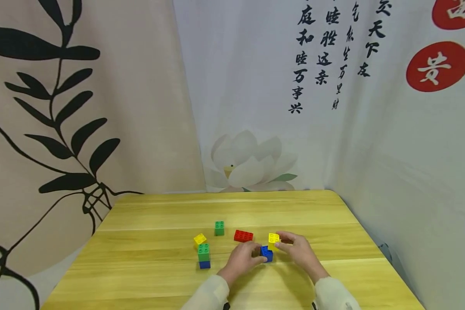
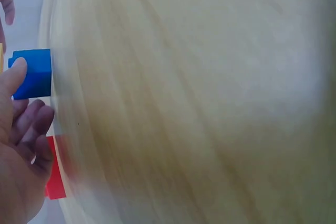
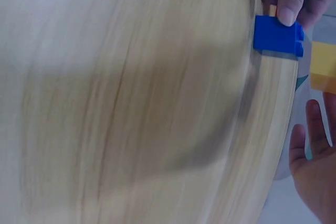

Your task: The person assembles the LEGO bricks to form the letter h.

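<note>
Thumb and fingers of my left hand (image 1: pixel 241 261) pinch a blue toy building brick (image 1: pixel 267 255) low over the table, its studs showing in the right wrist view. To its right, my right hand (image 1: pixel 299 252) pinches a yellow brick (image 1: pixel 273 240) between thumb and fingertips. In the head view the yellow brick overlaps the top of the blue one. The right wrist view shows the yellow brick (image 3: pixel 323 66) raised higher than the blue brick (image 3: pixel 275 36), with a gap between them. A red brick (image 1: pixel 243 235) lies just beyond the left hand.
A green brick (image 1: pixel 219 228) stands farther back on the wooden table (image 1: pixel 159 224). Left of the hands, another green brick (image 1: pixel 203 252) sits on a blue one (image 1: pixel 204 265), with a yellow brick (image 1: pixel 199 239) right behind. Printed cloth (image 1: pixel 252 99) hangs behind the table.
</note>
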The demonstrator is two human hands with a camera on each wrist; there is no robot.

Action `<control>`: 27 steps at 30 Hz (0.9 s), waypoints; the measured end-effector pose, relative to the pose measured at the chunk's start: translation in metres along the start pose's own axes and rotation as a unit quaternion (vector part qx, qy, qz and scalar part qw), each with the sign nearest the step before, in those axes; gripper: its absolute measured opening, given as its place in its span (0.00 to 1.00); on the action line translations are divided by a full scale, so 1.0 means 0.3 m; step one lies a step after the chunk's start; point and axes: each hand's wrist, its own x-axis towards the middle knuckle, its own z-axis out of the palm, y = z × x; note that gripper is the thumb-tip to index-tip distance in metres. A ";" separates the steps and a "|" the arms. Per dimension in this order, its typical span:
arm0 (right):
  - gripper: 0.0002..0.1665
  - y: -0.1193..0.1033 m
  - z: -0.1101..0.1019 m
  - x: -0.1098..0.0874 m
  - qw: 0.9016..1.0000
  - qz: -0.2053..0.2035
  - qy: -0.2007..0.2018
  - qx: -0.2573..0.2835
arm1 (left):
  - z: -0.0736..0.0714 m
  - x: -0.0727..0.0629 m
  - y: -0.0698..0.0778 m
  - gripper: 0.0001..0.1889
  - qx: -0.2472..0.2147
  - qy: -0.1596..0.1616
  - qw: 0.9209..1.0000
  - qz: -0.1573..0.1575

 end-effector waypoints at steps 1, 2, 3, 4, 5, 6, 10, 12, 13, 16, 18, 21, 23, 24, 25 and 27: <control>0.22 -0.003 0.005 0.001 1.000 -0.003 -0.004 0.000 | 0.001 0.001 -0.004 0.19 -0.013 -0.002 1.000 0.000; 0.22 -0.005 0.009 0.002 1.000 -0.005 -0.010 -0.001 | 0.002 0.003 -0.010 0.18 -0.026 -0.005 1.000 0.001; 0.22 -0.006 0.013 0.003 1.000 -0.009 -0.016 -0.003 | 0.002 0.003 -0.014 0.17 -0.040 -0.010 0.999 0.002; 0.22 -0.007 0.016 0.003 1.000 -0.012 -0.023 -0.003 | 0.002 0.003 -0.019 0.16 -0.053 -0.014 0.998 0.004; 0.22 -0.008 0.019 0.003 0.999 -0.015 -0.028 -0.004 | 0.001 0.003 -0.023 0.16 -0.064 -0.018 0.998 0.005; 0.23 -0.008 0.022 0.004 0.999 -0.017 -0.033 -0.006 | 0.001 0.003 -0.027 0.15 -0.073 -0.023 0.997 0.008; 0.24 -0.004 0.032 0.006 0.998 -0.024 -0.052 -0.013 | -0.008 0.000 -0.033 0.14 -0.100 -0.038 0.994 0.010; 0.24 -0.002 0.036 0.008 0.998 -0.026 -0.060 -0.016 | -0.013 -0.001 -0.032 0.14 -0.106 -0.042 0.993 0.010; 0.24 0.000 0.037 0.008 0.998 -0.027 -0.063 -0.017 | -0.013 -0.001 -0.032 0.13 -0.109 -0.043 0.993 0.010; 0.24 0.001 0.036 0.008 0.997 -0.024 -0.073 -0.015 | -0.012 0.000 -0.032 0.12 -0.113 -0.043 0.993 0.013; 0.24 0.001 0.033 0.009 0.997 -0.023 -0.078 -0.015 | -0.011 0.000 -0.032 0.11 -0.116 -0.041 0.992 0.016; 0.24 -0.003 0.025 0.008 0.996 -0.026 -0.085 -0.022 | -0.008 0.001 -0.034 0.11 -0.117 -0.042 0.992 0.014; 0.23 -0.005 0.019 0.008 0.995 -0.032 -0.089 -0.025 | -0.007 0.002 -0.036 0.11 -0.116 -0.044 0.992 0.013; 0.23 -0.007 0.016 0.008 0.995 -0.035 -0.091 -0.027 | -0.006 0.001 -0.036 0.11 -0.115 -0.045 0.992 0.012; 0.23 -0.008 0.014 0.008 0.994 -0.039 -0.093 -0.029 | -0.006 0.001 -0.037 0.11 -0.115 -0.046 0.992 0.012; 0.22 -0.009 0.010 0.009 0.994 -0.046 -0.098 -0.032 | -0.005 0.000 -0.036 0.12 -0.116 -0.046 0.992 0.012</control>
